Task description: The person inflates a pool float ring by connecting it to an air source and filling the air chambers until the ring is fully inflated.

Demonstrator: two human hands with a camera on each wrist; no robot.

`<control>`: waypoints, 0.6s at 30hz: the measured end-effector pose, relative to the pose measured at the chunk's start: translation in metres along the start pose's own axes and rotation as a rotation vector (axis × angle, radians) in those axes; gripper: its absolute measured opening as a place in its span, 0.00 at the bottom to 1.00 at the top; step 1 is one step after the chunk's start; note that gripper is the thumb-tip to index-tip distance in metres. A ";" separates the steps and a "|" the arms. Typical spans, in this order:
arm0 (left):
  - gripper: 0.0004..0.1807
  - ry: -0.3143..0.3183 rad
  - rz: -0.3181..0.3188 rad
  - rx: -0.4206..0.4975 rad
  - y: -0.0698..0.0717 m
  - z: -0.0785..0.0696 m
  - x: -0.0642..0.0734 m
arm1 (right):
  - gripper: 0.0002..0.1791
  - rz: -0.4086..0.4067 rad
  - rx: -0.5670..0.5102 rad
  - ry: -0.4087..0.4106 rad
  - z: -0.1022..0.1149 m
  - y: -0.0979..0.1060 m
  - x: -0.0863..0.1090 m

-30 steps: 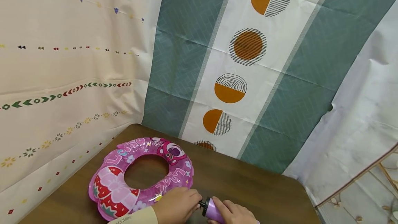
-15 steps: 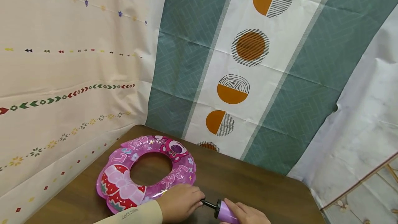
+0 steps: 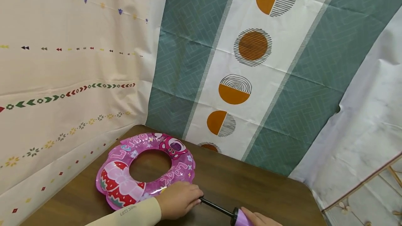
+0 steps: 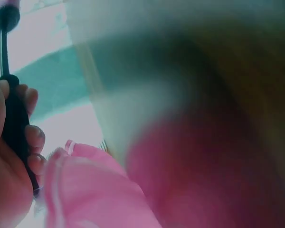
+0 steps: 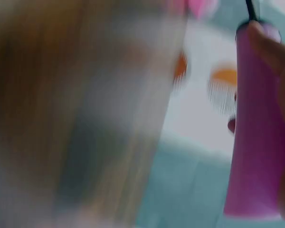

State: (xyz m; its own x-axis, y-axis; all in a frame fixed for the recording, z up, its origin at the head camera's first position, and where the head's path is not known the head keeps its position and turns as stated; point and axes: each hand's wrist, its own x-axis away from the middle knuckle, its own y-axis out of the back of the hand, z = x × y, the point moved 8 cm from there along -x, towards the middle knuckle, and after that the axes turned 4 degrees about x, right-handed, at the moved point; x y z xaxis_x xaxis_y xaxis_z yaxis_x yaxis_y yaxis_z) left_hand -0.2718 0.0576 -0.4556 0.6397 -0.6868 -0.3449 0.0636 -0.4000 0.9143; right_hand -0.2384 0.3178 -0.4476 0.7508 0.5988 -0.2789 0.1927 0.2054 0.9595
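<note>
A purple hand pump (image 5: 256,128) with a black rod (image 3: 217,206) spans my two hands at the front of the table. My left hand (image 3: 177,200) grips its black handle (image 4: 16,121), fingers wrapped round it. The right hand (image 3: 259,219) holds the purple barrel, its thumb near the black collar in the right wrist view. A good length of rod shows between collar and handle. Behind my left forearm lies a pink inflatable swim ring (image 3: 146,138) printed with strawberries and a bear. The left hand and sleeve overlap its near edge in the head view.
The brown wooden table (image 3: 276,191) runs back to a green and white patterned cloth (image 3: 182,65). A cream printed cloth (image 3: 62,69) hangs at the left, and a white marbled one (image 3: 370,114) at the right.
My right hand has moved right with the barrel, away from the left hand. The rod between them shows longer. The left hand keeps its grip on the handle.
</note>
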 end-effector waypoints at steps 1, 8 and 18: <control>0.10 -0.025 0.001 -0.007 -0.002 -0.004 -0.002 | 0.38 0.003 0.000 0.002 0.007 -0.002 -0.005; 0.08 -0.055 0.018 -0.026 -0.004 -0.020 -0.004 | 0.38 0.012 0.079 -0.030 0.052 -0.006 -0.040; 0.11 -0.065 -0.003 0.018 0.001 -0.018 -0.007 | 0.35 -0.096 0.166 0.010 0.064 0.002 -0.059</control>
State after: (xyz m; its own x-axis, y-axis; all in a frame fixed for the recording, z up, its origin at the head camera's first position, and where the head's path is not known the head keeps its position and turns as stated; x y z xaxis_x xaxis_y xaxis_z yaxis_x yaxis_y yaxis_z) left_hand -0.2625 0.0734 -0.4481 0.5886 -0.7233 -0.3611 0.0515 -0.4122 0.9096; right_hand -0.2421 0.2336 -0.4262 0.7176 0.5908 -0.3688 0.3650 0.1319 0.9216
